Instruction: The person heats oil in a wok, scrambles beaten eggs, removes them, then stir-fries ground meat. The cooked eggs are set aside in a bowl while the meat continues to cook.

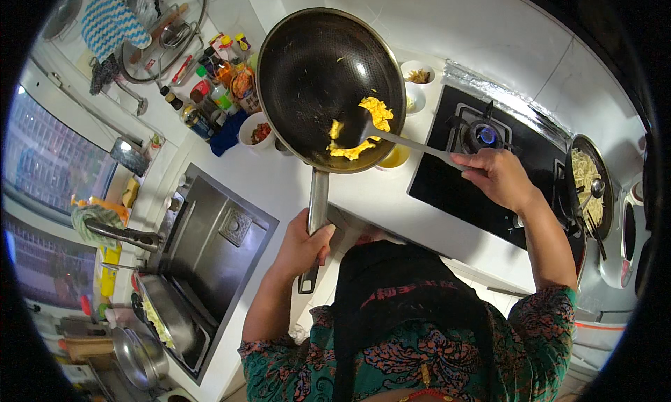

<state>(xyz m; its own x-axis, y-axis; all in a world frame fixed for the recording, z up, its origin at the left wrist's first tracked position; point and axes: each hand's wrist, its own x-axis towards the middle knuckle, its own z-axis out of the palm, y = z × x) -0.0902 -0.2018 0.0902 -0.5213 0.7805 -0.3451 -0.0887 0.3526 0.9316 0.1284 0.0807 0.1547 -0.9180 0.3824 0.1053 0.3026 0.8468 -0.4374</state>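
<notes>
My left hand grips the metal handle of a dark wok, which is held up over the white counter and tilted so its inside shows. Yellow scrambled egg lies in two patches at the wok's lower right. Between my thumb and fingers, my right hand holds the long handle of a spatula. Its dark blade sits inside the wok, against the egg. Beneath the wok's right edge, a bowl with yellow liquid is partly hidden.
A blue flame burns on the gas hob. To its right stands a pan of noodles with a ladle. Several sauce bottles and a bowl of chopped red food are left of the wok. Lower left is a steel sink. Small bowls stand behind.
</notes>
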